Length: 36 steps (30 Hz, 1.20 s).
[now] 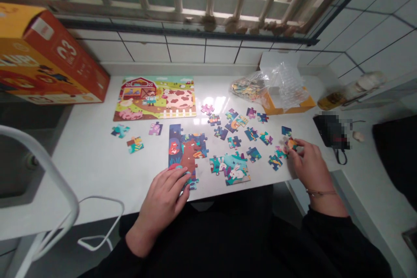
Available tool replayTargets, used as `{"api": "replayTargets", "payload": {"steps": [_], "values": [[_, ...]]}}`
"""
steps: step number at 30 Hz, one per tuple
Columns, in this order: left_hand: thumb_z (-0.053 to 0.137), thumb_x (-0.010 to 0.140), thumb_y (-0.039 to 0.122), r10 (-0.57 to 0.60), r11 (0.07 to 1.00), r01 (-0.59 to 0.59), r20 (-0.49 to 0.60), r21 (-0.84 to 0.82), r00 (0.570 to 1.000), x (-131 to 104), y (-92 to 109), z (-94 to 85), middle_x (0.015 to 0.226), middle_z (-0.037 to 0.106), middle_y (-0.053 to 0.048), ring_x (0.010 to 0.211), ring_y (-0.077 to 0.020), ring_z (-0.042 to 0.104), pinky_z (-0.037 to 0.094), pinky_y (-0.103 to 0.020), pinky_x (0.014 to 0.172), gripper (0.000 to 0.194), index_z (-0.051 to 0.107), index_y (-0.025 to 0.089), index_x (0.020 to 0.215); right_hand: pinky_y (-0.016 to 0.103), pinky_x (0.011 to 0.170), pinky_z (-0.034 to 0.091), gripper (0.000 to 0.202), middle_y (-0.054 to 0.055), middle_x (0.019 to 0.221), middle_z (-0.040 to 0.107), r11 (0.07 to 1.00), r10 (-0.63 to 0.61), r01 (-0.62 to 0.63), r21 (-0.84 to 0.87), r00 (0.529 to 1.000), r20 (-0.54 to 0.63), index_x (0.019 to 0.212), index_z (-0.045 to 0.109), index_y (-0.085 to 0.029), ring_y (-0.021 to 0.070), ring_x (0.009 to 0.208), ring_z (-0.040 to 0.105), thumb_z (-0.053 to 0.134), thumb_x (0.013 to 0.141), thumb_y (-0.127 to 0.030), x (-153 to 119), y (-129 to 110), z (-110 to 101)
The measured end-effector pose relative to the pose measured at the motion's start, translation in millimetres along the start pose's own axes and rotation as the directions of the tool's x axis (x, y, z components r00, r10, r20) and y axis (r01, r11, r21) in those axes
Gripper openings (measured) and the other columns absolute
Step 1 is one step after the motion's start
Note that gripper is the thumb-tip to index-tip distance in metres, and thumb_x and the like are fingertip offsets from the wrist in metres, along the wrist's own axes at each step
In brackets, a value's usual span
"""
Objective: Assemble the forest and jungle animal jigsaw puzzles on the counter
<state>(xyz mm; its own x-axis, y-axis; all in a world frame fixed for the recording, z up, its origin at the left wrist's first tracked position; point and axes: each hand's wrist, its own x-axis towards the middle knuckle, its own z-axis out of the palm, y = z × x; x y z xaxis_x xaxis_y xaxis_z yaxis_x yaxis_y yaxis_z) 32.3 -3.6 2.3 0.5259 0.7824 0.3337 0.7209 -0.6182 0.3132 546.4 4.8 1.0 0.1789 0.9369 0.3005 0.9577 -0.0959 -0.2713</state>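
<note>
While resting the left hand (166, 193) over the lower part of the partly joined bear section (189, 150), pinching an orange-toned puzzle piece (291, 143) between thumb and fingers of the right hand (309, 165) toward the right end of the tabletop (94, 169). Holding the left fingers close together and slightly curled; cannot tell whether gripping a piece beneath them. Apparently choosing a loose piece to join on, with the rabbit section (233, 168) just right of the bear section and loose pieces (251, 134) scattered around both. Calls next, most likely, for lifting the pinched piece clear of the teal pieces (275, 162) beside it, comparing tabs and colours, then trying it along an unfinished edge.
</note>
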Motion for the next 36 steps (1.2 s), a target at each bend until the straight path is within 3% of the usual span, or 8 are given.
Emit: {"api": "replayTargets", "payload": {"steps": [2, 4, 8, 12, 18, 30, 36], "values": [[0.066, 0.107, 0.021, -0.008, 1.000, 0.008, 0.003, -0.006, 1.000, -0.3, 0.7, 0.0, 0.142, 0.077, -0.011, 0.131, -0.0311, 0.071, 0.054, -0.054, 0.116, 0.033, 0.070, 0.023, 0.139, 0.053, 0.108, 0.058, 0.043, 0.021, 0.131, 0.069, 0.982, -0.172, 0.167, 0.087, 0.984, 0.044, 0.144, 0.065, -0.017, 0.0344, 0.121, 0.066, 0.056, 0.111, -0.044, 0.7, -43.8, 4.7], [0.066, 0.106, 0.020, -0.015, 1.000, 0.015, 0.003, -0.012, 1.000, -0.8, 1.3, 0.1, 0.142, 0.077, -0.011, 0.131, -0.0311, 0.071, 0.054, -0.054, 0.116, 0.035, 0.070, 0.023, 0.140, 0.049, 0.106, 0.060, 0.034, 0.018, 0.133, 0.066, 0.933, -0.323, 0.305, 0.189, 0.943, 0.073, 0.142, 0.068, -0.022, 0.0317, 0.122, 0.068, 0.057, 0.112, -0.034, -1.3, -95.2, 11.0], [0.067, 0.105, 0.019, -0.019, 1.000, 0.019, 0.009, -0.018, 1.000, -1.9, 1.8, 0.4, 0.144, 0.076, -0.011, 0.131, -0.0312, 0.071, 0.053, -0.054, 0.117, 0.035, 0.070, 0.023, 0.140, 0.040, 0.098, 0.063, 0.035, 0.015, 0.140, 0.065, 0.807, -0.558, 0.468, 0.359, 0.804, 0.205, 0.144, 0.068, -0.027, 0.0231, 0.106, 0.072, 0.060, 0.111, -0.019, -12.4, -189.4, 24.0], [0.067, 0.106, 0.020, -0.028, 1.000, 0.028, 0.029, -0.014, 0.999, -2.7, 2.3, 0.1, 0.144, 0.076, -0.012, 0.134, -0.0318, 0.070, 0.053, -0.055, 0.118, 0.034, 0.070, 0.022, 0.140, 0.039, 0.096, 0.062, 0.029, 0.015, 0.140, 0.067, 0.766, -0.639, 0.568, 0.300, 0.722, 0.265, 0.137, 0.072, -0.027, 0.0250, 0.110, 0.072, 0.067, 0.109, -0.021, -20.6, -238.5, 34.6], [0.067, 0.106, 0.020, -0.033, 0.999, 0.033, 0.015, -0.015, 0.999, -2.6, 4.2, -2.0, 0.144, 0.076, -0.011, 0.132, -0.0307, 0.070, 0.053, -0.053, 0.118, 0.033, 0.072, 0.022, 0.139, 0.039, 0.093, 0.060, 0.028, 0.015, 0.139, 0.070, 0.754, -0.656, 0.616, 0.226, 0.688, 0.311, 0.130, 0.074, -0.026, 0.0271, 0.114, 0.072, 0.072, 0.105, -0.014, -22.4, -247.9, 45.5], [0.067, 0.107, 0.020, -0.035, 0.999, 0.035, 0.025, -0.013, 0.999, -3.2, 3.9, -1.6, 0.144, 0.076, -0.012, 0.133, -0.0313, 0.069, 0.053, -0.056, 0.118, 0.032, 0.072, 0.022, 0.138, 0.040, 0.091, 0.056, 0.036, 0.016, 0.146, 0.068, 0.760, -0.644, 0.629, 0.164, 0.695, 0.320, 0.141, 0.070, -0.027, 0.0279, 0.115, 0.068, 0.070, 0.106, -0.016, -26.4, -250.4, 48.9], [0.068, 0.106, 0.020, -0.029, 1.000, 0.030, 0.020, -0.008, 0.999, -2.4, 4.4, -2.8, 0.144, 0.076, -0.012, 0.132, -0.0312, 0.070, 0.054, -0.055, 0.118, 0.032, 0.073, 0.021, 0.138, 0.043, 0.088, 0.057, 0.040, 0.014, 0.152, 0.069, 0.726, -0.678, 0.669, 0.157, 0.659, 0.325, 0.147, 0.067, -0.024, 0.0284, 0.108, 0.065, 0.067, 0.107, -0.017, -27.0, -252.2, 46.2]]}}
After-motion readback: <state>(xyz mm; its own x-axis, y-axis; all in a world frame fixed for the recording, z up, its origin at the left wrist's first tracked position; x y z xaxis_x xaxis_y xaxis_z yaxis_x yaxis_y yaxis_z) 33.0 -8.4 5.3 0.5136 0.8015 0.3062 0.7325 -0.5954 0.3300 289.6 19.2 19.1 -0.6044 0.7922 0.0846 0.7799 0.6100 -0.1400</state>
